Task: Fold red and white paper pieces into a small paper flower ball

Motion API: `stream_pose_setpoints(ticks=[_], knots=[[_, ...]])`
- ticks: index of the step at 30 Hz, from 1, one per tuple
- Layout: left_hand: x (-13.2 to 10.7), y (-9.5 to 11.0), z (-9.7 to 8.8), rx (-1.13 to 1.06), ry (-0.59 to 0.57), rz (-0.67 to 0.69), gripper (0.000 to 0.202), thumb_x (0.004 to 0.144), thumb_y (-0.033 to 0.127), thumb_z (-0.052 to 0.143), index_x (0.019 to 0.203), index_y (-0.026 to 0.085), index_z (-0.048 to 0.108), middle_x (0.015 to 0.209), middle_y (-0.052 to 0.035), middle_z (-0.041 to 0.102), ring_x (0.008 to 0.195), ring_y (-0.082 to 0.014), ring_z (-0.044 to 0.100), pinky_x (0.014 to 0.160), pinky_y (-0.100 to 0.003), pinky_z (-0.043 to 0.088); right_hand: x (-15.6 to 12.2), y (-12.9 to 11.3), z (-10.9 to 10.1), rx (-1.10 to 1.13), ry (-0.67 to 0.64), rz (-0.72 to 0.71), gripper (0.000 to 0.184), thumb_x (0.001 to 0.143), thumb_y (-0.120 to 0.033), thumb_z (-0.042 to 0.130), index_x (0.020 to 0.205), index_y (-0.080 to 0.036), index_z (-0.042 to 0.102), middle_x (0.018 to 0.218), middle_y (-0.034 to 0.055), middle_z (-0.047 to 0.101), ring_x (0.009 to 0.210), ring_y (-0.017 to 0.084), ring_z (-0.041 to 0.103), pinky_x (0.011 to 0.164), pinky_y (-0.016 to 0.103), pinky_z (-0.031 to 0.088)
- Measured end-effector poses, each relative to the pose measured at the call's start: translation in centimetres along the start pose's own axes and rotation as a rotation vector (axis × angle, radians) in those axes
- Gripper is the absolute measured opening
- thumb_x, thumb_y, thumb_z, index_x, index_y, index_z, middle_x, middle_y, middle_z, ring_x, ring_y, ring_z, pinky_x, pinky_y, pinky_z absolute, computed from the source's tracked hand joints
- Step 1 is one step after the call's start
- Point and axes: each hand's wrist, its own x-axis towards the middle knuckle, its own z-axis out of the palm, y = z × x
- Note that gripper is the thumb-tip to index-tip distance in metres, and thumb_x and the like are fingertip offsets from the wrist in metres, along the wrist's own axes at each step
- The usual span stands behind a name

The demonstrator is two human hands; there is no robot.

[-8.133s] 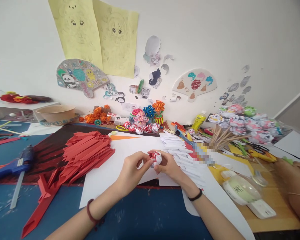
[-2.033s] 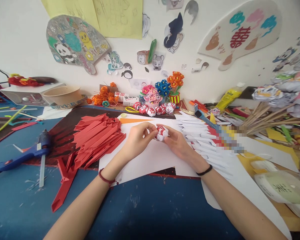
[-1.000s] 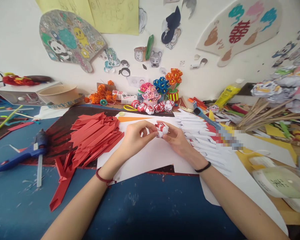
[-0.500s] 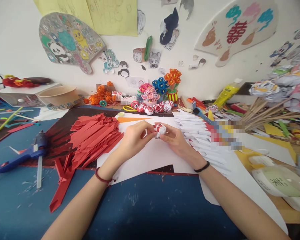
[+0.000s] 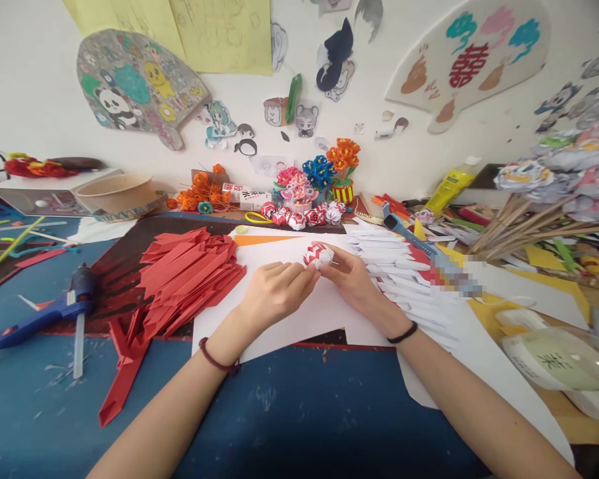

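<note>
A small folded-paper ball (image 5: 318, 254), red and white, is held up over white paper sheets (image 5: 279, 339). My right hand (image 5: 353, 279) grips it from the right with thumb and fingers. My left hand (image 5: 278, 291) is closed, knuckles up, its fingertips pinched at the ball's lower left side. Whether a loose end is in that pinch is hidden. Left of my hands lies a heap of folded red paper strips (image 5: 190, 279). Folded white paper strips (image 5: 394, 266) are spread to the right. Several finished red-and-white paper balls (image 5: 296, 221) sit in a row behind.
A blue glue gun (image 5: 64, 309) lies at the left on the blue mat (image 5: 289, 412). Pots of small craft flowers (image 5: 319, 174) stand at the back. On the right are a blue watch (image 5: 392, 219), a yellow bottle (image 5: 452, 186) and paper flowers on sticks (image 5: 524, 213).
My left hand has rolled over and drawn down, its fingers curling closed, so more of the paper ball shows. My right hand keeps its hold almost in place.
</note>
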Motion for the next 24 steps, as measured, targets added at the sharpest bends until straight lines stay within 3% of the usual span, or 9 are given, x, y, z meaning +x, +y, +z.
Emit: stream_pose_setpoints(ticks=[2, 6, 9, 12, 16, 24], knots=[[0.5, 0.2, -0.1, -0.192, 0.019, -0.163, 0.021, 0.095, 0.027, 0.055, 0.079, 0.019, 0.066, 0.068, -0.0017, 0.067, 0.055, -0.0097, 0.055, 0.054, -0.025, 0.04, 0.0, 0.0, 0.0, 0.029, -0.001, 0.009, 0.048, 0.076, -0.039, 0.08, 0.119, -0.025, 0.067, 0.113, 0.0049, 0.07, 0.105, 0.025, 0.064, 0.094, 0.041, 0.052], [1.2, -0.1, -0.2, -0.677, -0.025, -0.639, 0.027, 0.089, 0.041, 0.064, 0.077, 0.017, 0.067, 0.063, -0.0008, 0.065, 0.049, -0.0083, 0.05, 0.046, -0.022, 0.041, 0.0, 0.2, -0.2, 0.049, -0.029, 0.016, 0.052, 0.075, -0.04, 0.081, 0.121, -0.024, 0.066, 0.111, 0.0058, 0.07, 0.102, 0.025, 0.064, 0.091, 0.042, 0.054], [1.4, -0.7, -0.1, -0.898, -0.116, -0.784, 0.028, 0.083, 0.044, 0.07, 0.082, 0.017, 0.067, 0.065, -0.0005, 0.067, 0.046, -0.0076, 0.05, 0.041, -0.02, 0.039, 0.0, 0.3, -0.3, 0.019, -0.053, 0.002, 0.052, 0.074, -0.04, 0.081, 0.121, -0.024, 0.067, 0.117, 0.0067, 0.068, 0.106, 0.026, 0.062, 0.092, 0.042, 0.053], [1.4, -0.9, 0.1, -0.879, -0.108, -0.765, 0.025, 0.081, 0.042, 0.072, 0.082, 0.017, 0.068, 0.072, -0.0019, 0.07, 0.051, -0.0083, 0.052, 0.044, -0.021, 0.04, 0.0, 0.3, -0.3, 0.013, -0.058, -0.006, 0.052, 0.074, -0.039, 0.081, 0.122, -0.024, 0.066, 0.121, 0.0071, 0.067, 0.11, 0.026, 0.061, 0.094, 0.042, 0.052], [1.4, -0.6, -0.1, -0.693, -0.059, -0.657, 0.019, 0.083, 0.038, 0.071, 0.082, 0.018, 0.071, 0.077, -0.0022, 0.072, 0.057, -0.0098, 0.052, 0.053, -0.023, 0.041, 0.0, 0.1, -0.2, 0.0, -0.06, -0.008, 0.051, 0.076, -0.039, 0.079, 0.123, -0.024, 0.065, 0.122, 0.0071, 0.066, 0.11, 0.026, 0.061, 0.096, 0.042, 0.051], [1.7, -0.9, -0.8, -0.657, -0.194, -0.516, 0.012, 0.09, 0.025, 0.062, 0.082, 0.016, 0.063, 0.074, -0.0008, 0.065, 0.06, -0.01, 0.048, 0.058, -0.023, 0.04, 0.1, 0.4, -0.3, 0.077, -0.154, -0.004, 0.045, 0.078, -0.038, 0.078, 0.119, -0.024, 0.067, 0.116, 0.006, 0.068, 0.1, 0.023, 0.064, 0.088, 0.039, 0.054]])
